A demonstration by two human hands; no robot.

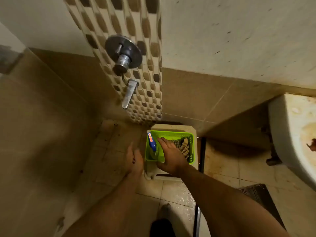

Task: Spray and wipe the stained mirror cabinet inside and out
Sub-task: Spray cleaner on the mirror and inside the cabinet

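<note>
Bathroom tiles, grimy and wet, cover the floor I look down on. At about 11 o'clock a shower mixer valve and its spout sit on the patterned wall strip.

Just below centre, my left hand hangs with fingers straight and loosely together, holding nothing. It is just beside the left wall of the green basket, I judge to steady it; I cannot tell if it touches.

The basket rests on a beige stool, which keeps the supplies off the wet floor. The spray bottle lies along the basket's left side, blue head toward 12 o'clock. My right hand is spread flat over the basket, fingertips near the bottle's head and palm above the checked cloth. It grips nothing yet; I judge it is reaching for the bottle or cloth.

At 3 o'clock a stained sink juts in. The mirror cabinet is not in view.
</note>
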